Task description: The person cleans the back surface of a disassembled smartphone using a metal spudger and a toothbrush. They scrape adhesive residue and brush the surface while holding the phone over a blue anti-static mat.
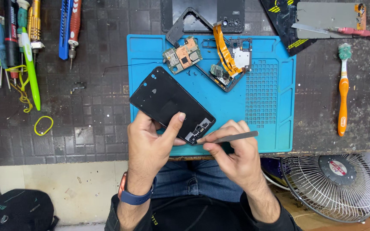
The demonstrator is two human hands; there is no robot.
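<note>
Two hands are closed on work over the blue mat (275, 137): the light, fragile phone frame (170, 102) is pinched at its lower edge by the left hand (150, 143), metal tweezers (232, 137) by the right hand (232, 154)

The scene is lit brightly and evenly from above, with soft shadows, sharp focus and slight edge distortion.

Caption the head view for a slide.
Left hand steadies a black phone frame on a blue work mat while right hand probes it with grey metal tweezers.
</note>
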